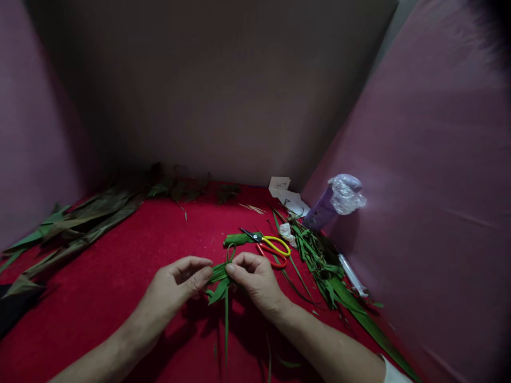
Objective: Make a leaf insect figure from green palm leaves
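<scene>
Left hand (173, 284) and right hand (257, 279) both pinch a looped bundle of green leaf strips (218, 273), positioned nearer the wearer than the black-bladed scissors with red and yellow handles (264, 240).

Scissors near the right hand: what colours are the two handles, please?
One handle is yellow and the other handle is red, best seen in the head view.

Red cloth (131, 255) lying open ahead and left of left hand (178, 282); low pass fitting there. Dry leaves (91, 218) blocking farther left. Leaf piece (218, 273) filling gap between hands, strip hanging below. Scissors (262, 240) and folded leaf (236, 239) obstructing just ahead of right hand (257, 282). Strip pile (313, 250), purple container (321, 210), pink wall (431, 191) crowding right.
</scene>
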Motion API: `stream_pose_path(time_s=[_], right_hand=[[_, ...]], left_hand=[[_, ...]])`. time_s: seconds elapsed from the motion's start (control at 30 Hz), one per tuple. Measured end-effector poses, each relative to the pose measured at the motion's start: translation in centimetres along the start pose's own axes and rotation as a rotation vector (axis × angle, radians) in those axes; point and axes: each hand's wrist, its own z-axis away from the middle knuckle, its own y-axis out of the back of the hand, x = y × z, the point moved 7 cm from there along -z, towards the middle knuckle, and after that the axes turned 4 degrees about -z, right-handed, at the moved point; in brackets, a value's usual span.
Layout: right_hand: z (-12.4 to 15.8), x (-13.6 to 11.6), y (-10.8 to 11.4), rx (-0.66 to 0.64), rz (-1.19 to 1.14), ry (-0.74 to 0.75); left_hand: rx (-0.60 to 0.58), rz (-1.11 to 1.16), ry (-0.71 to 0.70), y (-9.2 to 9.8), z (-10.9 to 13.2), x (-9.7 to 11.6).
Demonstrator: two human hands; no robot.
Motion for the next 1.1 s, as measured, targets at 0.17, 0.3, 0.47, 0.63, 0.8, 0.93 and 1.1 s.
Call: stream_pose_path(time_s=[0.17,0.3,0.47,0.63,0.8,0.93,1.1], right_hand=[[0.31,-0.08,-0.29,-0.018,0.080,0.031],[0.52,0.10,-0.65,-0.023,0.095,0.020],[0.58,0.58,-1.00,-0.092,0.080,-0.001],[0.50,0.84,-0.71,-0.101,0.061,-0.016],[0.38,0.69,-0.68,-0.123,0.036,-0.036],[0.28,0.32,-0.67,-0.132,0.030,-0.029],[0.25,0.34,-0.75,-0.153,0.031,-0.019]], left_hand=[[-0.045,-0.028,0.000,-0.09,-0.17,-0.03],[-0.102,-0.033,0.033,-0.51,-0.04,-0.24],[-0.065,-0.006,0.008,-0.46,0.25,0.13],[-0.069,0.000,-0.005,-0.41,0.13,-0.16],[-0.084,-0.034,-0.028,-0.28,-0.06,-0.49],[-0.078,-0.038,-0.061,-0.42,0.18,0.03],[-0.059,-0.026,-0.116,-0.59,0.24,0.38]])
